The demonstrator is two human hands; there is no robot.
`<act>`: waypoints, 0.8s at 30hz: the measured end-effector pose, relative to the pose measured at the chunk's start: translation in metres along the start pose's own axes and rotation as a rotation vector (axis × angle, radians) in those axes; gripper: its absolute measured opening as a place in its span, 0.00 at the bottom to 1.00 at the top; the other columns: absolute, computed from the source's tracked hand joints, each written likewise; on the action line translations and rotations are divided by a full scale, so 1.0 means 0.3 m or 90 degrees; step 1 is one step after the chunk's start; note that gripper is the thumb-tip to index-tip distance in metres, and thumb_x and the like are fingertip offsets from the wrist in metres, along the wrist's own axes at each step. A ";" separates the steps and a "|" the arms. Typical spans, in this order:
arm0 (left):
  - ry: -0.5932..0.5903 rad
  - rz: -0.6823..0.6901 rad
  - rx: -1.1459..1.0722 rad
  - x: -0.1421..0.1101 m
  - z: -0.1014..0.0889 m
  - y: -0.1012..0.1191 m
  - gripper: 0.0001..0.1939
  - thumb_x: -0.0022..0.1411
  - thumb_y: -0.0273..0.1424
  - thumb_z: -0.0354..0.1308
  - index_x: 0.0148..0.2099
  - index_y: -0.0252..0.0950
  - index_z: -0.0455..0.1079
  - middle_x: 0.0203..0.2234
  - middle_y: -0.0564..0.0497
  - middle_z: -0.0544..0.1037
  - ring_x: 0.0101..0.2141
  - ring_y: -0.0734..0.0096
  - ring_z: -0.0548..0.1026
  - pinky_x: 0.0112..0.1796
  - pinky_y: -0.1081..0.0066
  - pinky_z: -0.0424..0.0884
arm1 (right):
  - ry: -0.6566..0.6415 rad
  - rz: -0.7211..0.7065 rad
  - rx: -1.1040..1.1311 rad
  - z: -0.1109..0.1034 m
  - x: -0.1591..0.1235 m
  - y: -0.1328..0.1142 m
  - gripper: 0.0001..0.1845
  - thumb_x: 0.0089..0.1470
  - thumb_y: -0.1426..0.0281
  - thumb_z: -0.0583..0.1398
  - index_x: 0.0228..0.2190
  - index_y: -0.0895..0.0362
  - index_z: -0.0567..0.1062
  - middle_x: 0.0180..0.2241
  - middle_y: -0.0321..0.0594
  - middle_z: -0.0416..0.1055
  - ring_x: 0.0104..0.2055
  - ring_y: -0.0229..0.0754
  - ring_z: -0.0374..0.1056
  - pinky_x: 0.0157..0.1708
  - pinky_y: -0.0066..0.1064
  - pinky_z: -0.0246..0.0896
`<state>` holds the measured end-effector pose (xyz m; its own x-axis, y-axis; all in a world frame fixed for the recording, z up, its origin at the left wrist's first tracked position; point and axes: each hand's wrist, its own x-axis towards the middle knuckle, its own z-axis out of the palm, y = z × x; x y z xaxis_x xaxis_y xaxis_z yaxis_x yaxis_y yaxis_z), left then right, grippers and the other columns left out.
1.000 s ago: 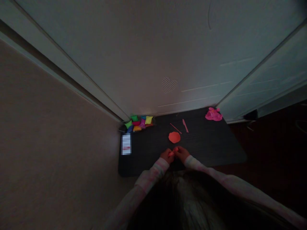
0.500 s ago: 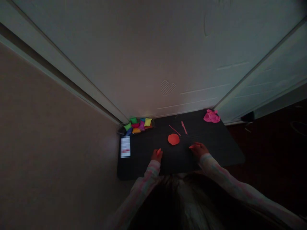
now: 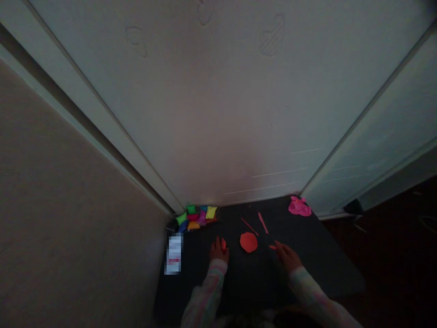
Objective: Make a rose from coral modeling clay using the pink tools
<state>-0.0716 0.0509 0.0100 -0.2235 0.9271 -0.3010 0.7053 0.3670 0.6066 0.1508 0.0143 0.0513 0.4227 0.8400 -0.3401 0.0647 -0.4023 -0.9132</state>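
My left hand (image 3: pixel 218 251) pinches an orange bit (image 3: pixel 223 245), my right hand (image 3: pixel 287 257) a second bit (image 3: pixel 272 247), either side of a flat red disc (image 3: pixel 248 242) on the dark table (image 3: pixel 327 269). Beyond lie a stick (image 3: pixel 250 226), a plastic knife (image 3: pixel 262 222), pink clay (image 3: pixel 299 206) and 1 heap of colored packets (image 3: pixel 196 217).

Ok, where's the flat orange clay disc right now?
Head view: the orange clay disc sits mid-table between the left hand and right hand, just below the pink plastic knife.

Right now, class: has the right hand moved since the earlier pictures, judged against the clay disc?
Yes. The right hand has moved away from the clay disc, out toward the person's right; it was just behind the disc, beside the left hand.
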 end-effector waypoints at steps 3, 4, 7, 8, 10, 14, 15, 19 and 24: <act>0.075 0.041 0.000 0.023 -0.106 0.061 0.28 0.46 0.30 0.51 0.51 0.27 0.54 0.46 0.37 0.61 0.48 0.57 0.58 0.48 0.61 0.53 | 0.026 -0.038 -0.066 -0.030 0.028 -0.084 0.20 0.34 0.52 0.54 0.11 0.57 0.63 0.09 0.31 0.58 0.14 0.34 0.56 0.16 0.27 0.50; 0.145 0.101 -0.034 0.034 -0.172 0.100 0.27 0.46 0.30 0.51 0.49 0.27 0.56 0.45 0.37 0.62 0.48 0.57 0.59 0.48 0.61 0.55 | 0.037 -0.071 -0.054 -0.042 0.039 -0.132 0.19 0.34 0.53 0.55 0.12 0.57 0.64 0.11 0.32 0.61 0.16 0.35 0.59 0.18 0.28 0.52; 0.420 0.312 -0.231 0.054 -0.463 0.276 0.25 0.46 0.32 0.51 0.48 0.32 0.56 0.41 0.41 0.66 0.42 0.62 0.66 0.40 0.62 0.64 | 0.048 -0.207 0.075 -0.078 0.074 -0.335 0.17 0.33 0.58 0.58 0.14 0.56 0.59 0.17 0.34 0.66 0.25 0.39 0.66 0.24 0.28 0.57; 0.506 0.394 -0.318 0.050 -0.584 0.349 0.26 0.45 0.33 0.53 0.48 0.34 0.56 0.41 0.42 0.65 0.39 0.62 0.68 0.36 0.64 0.67 | 0.058 -0.259 0.098 -0.090 0.083 -0.418 0.17 0.33 0.60 0.60 0.13 0.56 0.58 0.17 0.34 0.66 0.26 0.39 0.66 0.24 0.27 0.57; 0.597 0.466 -0.375 0.023 -0.838 0.497 0.26 0.48 0.34 0.51 0.50 0.42 0.50 0.45 0.49 0.62 0.41 0.69 0.66 0.38 0.70 0.67 | 0.069 -0.375 0.179 -0.110 0.090 -0.599 0.15 0.33 0.64 0.61 0.16 0.55 0.58 0.21 0.33 0.67 0.28 0.38 0.67 0.27 0.27 0.59; 0.511 0.691 -0.687 -0.054 -1.271 0.727 0.14 0.53 0.36 0.44 0.44 0.48 0.57 0.37 0.64 0.69 0.46 0.75 0.62 0.39 0.76 0.63 | 0.016 -0.619 0.334 -0.135 0.056 -0.957 0.07 0.43 0.66 0.55 0.28 0.52 0.60 0.17 0.28 0.65 0.23 0.33 0.66 0.27 0.28 0.60; 0.331 0.696 -0.730 -0.067 -1.340 0.760 0.18 0.56 0.41 0.35 0.42 0.43 0.61 0.36 0.62 0.71 0.45 0.77 0.62 0.40 0.77 0.62 | -0.016 -0.659 0.347 -0.137 0.040 -1.032 0.07 0.46 0.66 0.53 0.31 0.52 0.61 0.18 0.27 0.65 0.23 0.32 0.66 0.28 0.28 0.59; 0.030 0.751 -0.851 -0.114 -1.359 0.806 0.30 0.56 0.41 0.22 0.40 0.35 0.64 0.35 0.63 0.71 0.47 0.83 0.59 0.40 0.76 0.58 | -0.117 -0.757 0.368 -0.110 -0.042 -1.203 0.09 0.49 0.70 0.48 0.33 0.54 0.65 0.27 0.28 0.67 0.30 0.31 0.66 0.31 0.27 0.58; -0.168 0.431 -0.952 -0.226 -0.921 0.770 0.28 0.55 0.46 0.32 0.48 0.34 0.58 0.41 0.51 0.69 0.49 0.68 0.58 0.45 0.62 0.57 | -0.241 -0.834 0.118 0.041 -0.199 -1.047 0.15 0.47 0.77 0.48 0.34 0.53 0.69 0.42 0.33 0.65 0.45 0.37 0.59 0.44 0.34 0.55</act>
<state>-0.0792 0.0940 0.3739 0.0558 0.9582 0.2806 -0.6392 -0.1816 0.7473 0.0941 0.0950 0.3555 -0.1249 0.6227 0.7724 0.0880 0.7824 -0.6165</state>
